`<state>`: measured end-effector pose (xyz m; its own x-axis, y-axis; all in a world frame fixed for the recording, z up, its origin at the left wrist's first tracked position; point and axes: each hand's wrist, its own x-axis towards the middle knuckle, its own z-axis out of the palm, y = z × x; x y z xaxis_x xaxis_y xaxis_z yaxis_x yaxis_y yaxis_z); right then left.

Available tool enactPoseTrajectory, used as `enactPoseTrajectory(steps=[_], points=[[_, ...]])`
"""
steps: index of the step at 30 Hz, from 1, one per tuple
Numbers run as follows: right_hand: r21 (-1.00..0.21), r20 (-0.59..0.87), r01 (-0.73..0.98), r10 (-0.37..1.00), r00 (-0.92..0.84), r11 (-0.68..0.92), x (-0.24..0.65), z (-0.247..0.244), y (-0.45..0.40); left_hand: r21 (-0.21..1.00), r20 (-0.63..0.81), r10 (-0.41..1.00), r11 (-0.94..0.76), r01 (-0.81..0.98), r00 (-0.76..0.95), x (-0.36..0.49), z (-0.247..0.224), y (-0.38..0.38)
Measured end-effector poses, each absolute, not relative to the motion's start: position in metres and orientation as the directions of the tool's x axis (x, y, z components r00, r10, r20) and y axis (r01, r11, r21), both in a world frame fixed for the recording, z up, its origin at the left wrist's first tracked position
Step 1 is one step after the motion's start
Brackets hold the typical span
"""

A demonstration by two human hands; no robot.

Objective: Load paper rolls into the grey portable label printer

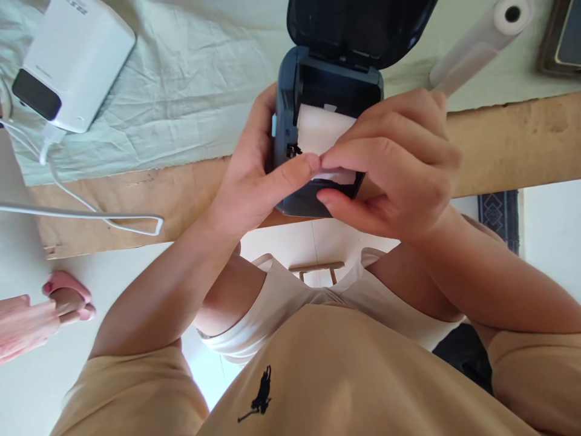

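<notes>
A small dark blue thermal printer (285, 91) is at the table edge with its black lid (358, 24) swung up. A white paper roll (320, 130) lies in its compartment. My left hand (254, 175) is wrapped around the printer's left side, its thumb reaching over the near end of the paper. My right hand (403, 163) comes over from the right and covers part of the roll. Its index fingertip meets my left thumb at the paper's loose edge, and its thumb is lower, by the printer's front. Exactly how the right fingers grip the paper is partly hidden.
A white device (86, 54) with a plugged-in white cable (59, 175) is on the pale green cloth (195, 79) at left. A long white roll (476, 48) lies at right near a dark-framed object (560, 42). Another person's pink slipper (68, 284) shows on the floor.
</notes>
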<state>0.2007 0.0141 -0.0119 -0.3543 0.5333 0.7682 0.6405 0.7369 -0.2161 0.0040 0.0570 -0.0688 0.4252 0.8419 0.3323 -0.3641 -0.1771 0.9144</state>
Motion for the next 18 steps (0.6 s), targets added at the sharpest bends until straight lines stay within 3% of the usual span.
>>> enactPoseTrajectory(steps=[2, 5, 11, 14, 18], points=[[-0.272, 0.784, 0.588, 0.53, -0.324, 0.762, 0.207, -0.012, 0.017, 0.907, 0.386, 0.816, -0.249, -0.34, 0.431, 0.002, -0.072, 0.059], [-0.308, 0.854, 0.558, 0.483, -0.195, 0.77, 0.221, -0.013, 0.026, 0.933, 0.326, 0.835, -0.21, -0.291, 0.443, 0.001, -0.06, 0.055], [-0.544, 0.663, 0.626, 0.744, -0.088, 0.559, 0.235, -0.009, 0.027, 0.992, 0.058, 0.908, -0.005, -0.128, 0.415, 0.002, -0.032, 0.041], [-0.583, 0.577, 0.629, 0.807, -0.126, 0.515, 0.229, -0.006, 0.023, 0.947, 0.249, 0.906, -0.153, -0.283, 0.341, 0.004, -0.049, 0.046], [-0.588, 0.58, 0.586, 0.796, -0.175, 0.558, 0.225, -0.007, 0.023, 0.933, 0.263, 0.89, -0.137, -0.333, 0.372, 0.003, -0.061, 0.048]])
